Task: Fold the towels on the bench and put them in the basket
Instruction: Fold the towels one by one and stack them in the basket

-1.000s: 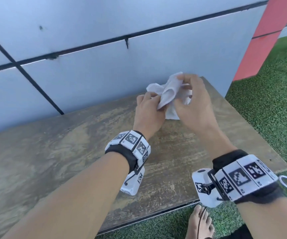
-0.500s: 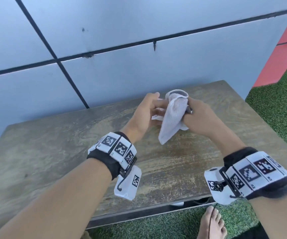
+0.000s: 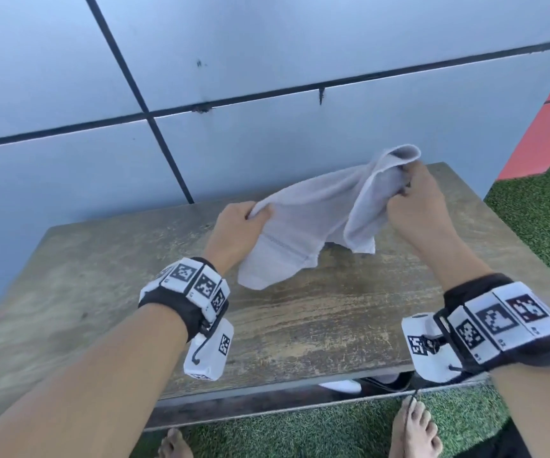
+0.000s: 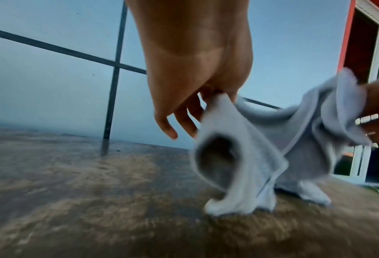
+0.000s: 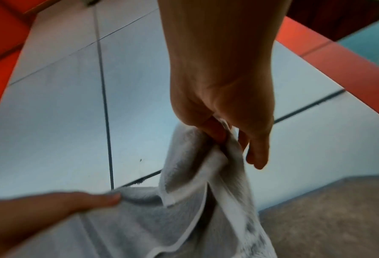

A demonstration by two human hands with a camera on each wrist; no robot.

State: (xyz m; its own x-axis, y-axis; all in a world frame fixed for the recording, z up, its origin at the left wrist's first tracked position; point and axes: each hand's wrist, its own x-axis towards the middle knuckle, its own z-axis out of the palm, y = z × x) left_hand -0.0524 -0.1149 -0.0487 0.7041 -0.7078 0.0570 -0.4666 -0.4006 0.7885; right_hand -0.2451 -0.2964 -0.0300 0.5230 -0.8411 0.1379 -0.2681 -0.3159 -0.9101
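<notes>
A small white towel hangs stretched between both hands above the wooden bench. My left hand pinches its left edge; in the left wrist view the left hand holds that towel between thumb and fingers. My right hand grips the bunched right end; in the right wrist view the right hand clutches the towel. The towel's lower corners sag to about the bench top. No basket is in view.
A grey panelled wall rises right behind the bench. Green turf lies to the right and in front, with a red panel at the far right. My bare feet stand at the bench's front edge.
The towel was a crumpled bundle between hands held close together; the hands have moved apart and pulled it open sideways. The head view has shifted to the left.
</notes>
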